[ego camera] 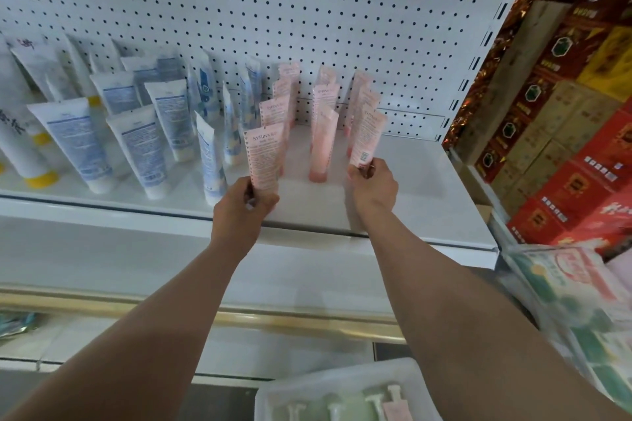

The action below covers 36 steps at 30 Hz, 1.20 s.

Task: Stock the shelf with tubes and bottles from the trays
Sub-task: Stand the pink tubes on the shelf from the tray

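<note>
Both hands grip pink tubes by the cap end: left hand (244, 203) holds one tube (265, 159), right hand (372, 181) another (367, 137), long axes upright, over the shelf (427, 202), fronting the pink rows beyond the fingers.

Glossy plastic pink tubes (265, 155) — smooth white-painted metal shelf (427, 202), perforated backboard (307, 10).

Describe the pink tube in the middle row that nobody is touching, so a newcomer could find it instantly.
Look at the white shelf below the pegboard, right of the blue-and-white tubes. Three rows of pink tubes stand there. The front pink tube of the middle row stands cap-down between the left hand and right hand, ungripped.
</note>
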{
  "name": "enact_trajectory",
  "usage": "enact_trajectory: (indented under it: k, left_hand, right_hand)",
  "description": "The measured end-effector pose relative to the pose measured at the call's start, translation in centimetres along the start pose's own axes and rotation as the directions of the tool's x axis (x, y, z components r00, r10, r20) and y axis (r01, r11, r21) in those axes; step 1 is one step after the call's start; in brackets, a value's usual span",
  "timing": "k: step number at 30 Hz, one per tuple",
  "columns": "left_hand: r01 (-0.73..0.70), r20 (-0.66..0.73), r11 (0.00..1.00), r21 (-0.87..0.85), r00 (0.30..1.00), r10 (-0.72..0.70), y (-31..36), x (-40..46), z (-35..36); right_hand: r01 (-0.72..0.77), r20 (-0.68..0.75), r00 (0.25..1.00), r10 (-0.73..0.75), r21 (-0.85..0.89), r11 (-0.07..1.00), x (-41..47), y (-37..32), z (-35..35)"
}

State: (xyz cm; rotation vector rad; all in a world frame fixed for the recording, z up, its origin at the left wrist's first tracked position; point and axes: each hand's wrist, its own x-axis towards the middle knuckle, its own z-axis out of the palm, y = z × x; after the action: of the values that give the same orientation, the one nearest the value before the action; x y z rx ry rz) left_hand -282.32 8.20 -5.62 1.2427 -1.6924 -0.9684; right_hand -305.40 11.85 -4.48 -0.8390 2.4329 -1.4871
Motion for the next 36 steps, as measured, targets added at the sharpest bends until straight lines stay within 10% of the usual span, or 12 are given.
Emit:
enact_trajectory:
  k: [36]
  left_hand:
    - [0.002, 0.039, 1.0, 0.015, 0.999, -0.003, -0.39, 0.15, -0.1]
  right_hand:
    - [-0.01, -0.02, 1.0, 0.009, -0.009, 1.0, -0.06, -0.13, 0.21]
